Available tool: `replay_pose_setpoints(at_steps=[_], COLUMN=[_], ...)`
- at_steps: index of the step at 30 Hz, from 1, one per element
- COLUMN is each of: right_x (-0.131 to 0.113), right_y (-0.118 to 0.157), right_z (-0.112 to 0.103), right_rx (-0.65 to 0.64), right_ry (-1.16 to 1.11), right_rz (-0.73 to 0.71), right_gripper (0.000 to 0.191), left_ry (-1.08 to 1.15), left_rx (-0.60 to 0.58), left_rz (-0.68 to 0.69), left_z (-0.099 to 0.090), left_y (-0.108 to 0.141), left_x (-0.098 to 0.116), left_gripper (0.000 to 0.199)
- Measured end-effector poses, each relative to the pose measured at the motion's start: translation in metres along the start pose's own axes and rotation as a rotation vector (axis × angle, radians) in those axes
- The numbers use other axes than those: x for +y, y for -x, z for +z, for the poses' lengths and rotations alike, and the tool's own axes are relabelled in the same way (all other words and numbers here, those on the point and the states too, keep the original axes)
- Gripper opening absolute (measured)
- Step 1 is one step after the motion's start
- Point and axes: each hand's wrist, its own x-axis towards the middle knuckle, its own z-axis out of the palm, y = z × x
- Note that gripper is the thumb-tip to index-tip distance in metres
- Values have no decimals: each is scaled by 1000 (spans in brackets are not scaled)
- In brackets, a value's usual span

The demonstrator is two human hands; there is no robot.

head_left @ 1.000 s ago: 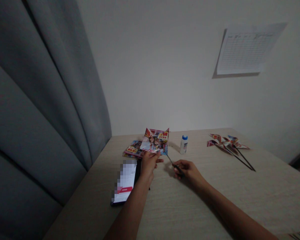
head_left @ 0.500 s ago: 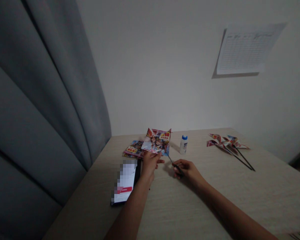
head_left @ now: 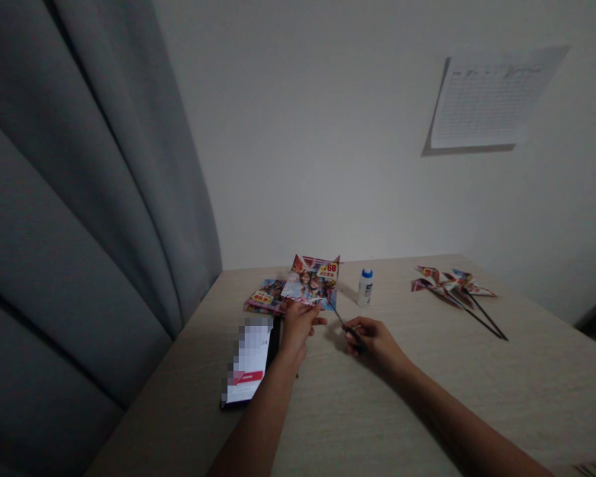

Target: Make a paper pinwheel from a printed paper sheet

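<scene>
A printed, colourful paper square (head_left: 310, 281) is held up by its lower edge in my left hand (head_left: 300, 321), its upper corners pointed. My right hand (head_left: 370, 339) is closed on the dark handles of a pair of scissors (head_left: 355, 336), whose blades reach the paper's lower right corner. Behind my left hand, more printed paper (head_left: 265, 296) lies in a stack on the table. A small clear bottle with a blue cap (head_left: 365, 288) stands to the right of the held paper.
On the wooden table (head_left: 427, 397), a phone with a lit screen (head_left: 251, 364) lies beside my left forearm. Paper pinwheels on dark sticks (head_left: 451, 288) lie at the right. A grey curtain (head_left: 144, 165) hangs at the left, and a printed sheet (head_left: 481, 106) is on the wall.
</scene>
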Motion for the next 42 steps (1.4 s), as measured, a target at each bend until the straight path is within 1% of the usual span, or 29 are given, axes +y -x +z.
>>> replay_pose_setpoints(at_steps=[8, 13, 18, 24, 32, 36, 42], right_x=[0, 2, 7, 5, 7, 7, 8], right_y=[0, -1, -3, -2, -5, -4, -5], right_z=[0, -2, -3, -2, -2, -1, -3], right_rx=[-3, -18, -6, -16, -24, 1, -13], right_ry=[-44, -21, -27, -3, -17, -39, -24], right_rz=[10, 11, -7, -2, -31, -28, -25], right_gripper=[52, 52, 51, 53, 48, 47, 48], left_ry=[-5, -5, -10, -10, -17, -19, -20], left_rx=[2, -3, 1, -6, -40, -43, -36], left_rz=[7, 0, -6, -13, -17, -20, -22], left_z=[0, 0, 0, 0, 2, 2, 2], left_y=[2, 2, 1, 0, 2, 2, 4], left_x=[1, 2, 2, 3, 0, 1, 2], left_gripper=[34, 35, 32, 29, 33, 36, 33])
